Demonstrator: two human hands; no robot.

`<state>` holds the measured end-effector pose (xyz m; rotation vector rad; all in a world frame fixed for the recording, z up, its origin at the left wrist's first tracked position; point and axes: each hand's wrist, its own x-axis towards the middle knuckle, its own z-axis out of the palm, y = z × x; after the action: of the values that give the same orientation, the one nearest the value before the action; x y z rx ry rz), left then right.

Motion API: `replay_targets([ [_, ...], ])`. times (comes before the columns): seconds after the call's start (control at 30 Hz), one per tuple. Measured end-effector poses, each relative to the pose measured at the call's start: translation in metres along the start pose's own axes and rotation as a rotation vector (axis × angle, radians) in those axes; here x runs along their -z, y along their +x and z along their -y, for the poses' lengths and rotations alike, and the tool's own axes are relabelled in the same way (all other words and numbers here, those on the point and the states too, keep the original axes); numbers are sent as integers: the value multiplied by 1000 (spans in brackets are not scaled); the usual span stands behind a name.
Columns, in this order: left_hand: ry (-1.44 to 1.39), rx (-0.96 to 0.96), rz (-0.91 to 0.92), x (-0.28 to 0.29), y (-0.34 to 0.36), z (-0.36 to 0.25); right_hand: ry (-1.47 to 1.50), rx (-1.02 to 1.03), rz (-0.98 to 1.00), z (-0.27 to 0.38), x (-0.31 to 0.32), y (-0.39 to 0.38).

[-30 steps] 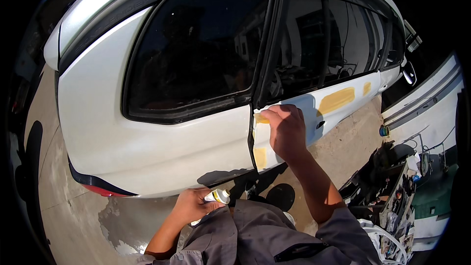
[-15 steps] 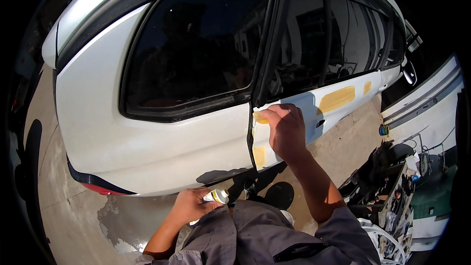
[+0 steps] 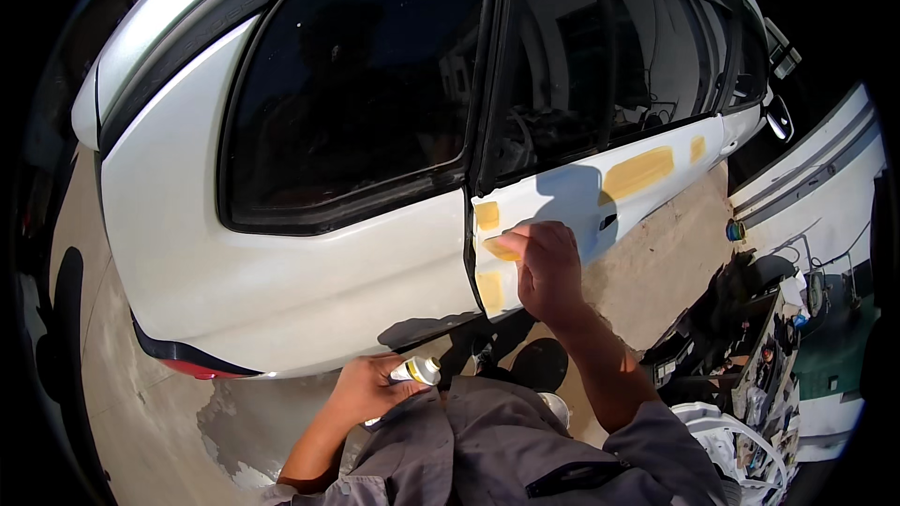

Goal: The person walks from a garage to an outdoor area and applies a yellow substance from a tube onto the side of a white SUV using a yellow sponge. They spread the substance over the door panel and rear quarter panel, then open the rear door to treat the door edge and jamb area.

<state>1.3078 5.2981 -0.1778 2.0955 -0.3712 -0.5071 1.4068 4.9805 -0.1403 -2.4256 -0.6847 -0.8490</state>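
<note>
In the head view a white car [image 3: 347,290] fills most of the picture. Yellow patches [image 3: 637,169] mark its door beside the dark window and near the panel seam. My right hand [image 3: 548,272] is closed, fingertips pinched at a yellow area [image 3: 502,248] on the door's rear edge, between two patches; whether it grips a thin applicator there is unclear. Low at centre, my left hand [image 3: 370,389] is closed round a white tube [image 3: 410,370] with a yellow label, held in front of my grey overalls.
A cluttered rack [image 3: 769,347] stands at the lower right, with a white curved part [image 3: 727,445] near it. A white wall [image 3: 825,169] runs along the right. Concrete ground [image 3: 131,422] with a grey blotch lies at the lower left; dark shadows fall below the car.
My right hand has moved down from the upper patch at the door edge, which now shows. My left hand still holds the tube. The view has shifted slightly.
</note>
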Motion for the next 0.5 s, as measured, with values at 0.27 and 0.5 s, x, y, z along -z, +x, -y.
replay_targets([
  [0.27, 69, 22, 39, 3, 1, -8, -26, -84, -181, -8, 0, 7],
  [0.5, 38, -18, 18, -1, -3, -6, -82, 5, -174, -4, 3, 11],
])
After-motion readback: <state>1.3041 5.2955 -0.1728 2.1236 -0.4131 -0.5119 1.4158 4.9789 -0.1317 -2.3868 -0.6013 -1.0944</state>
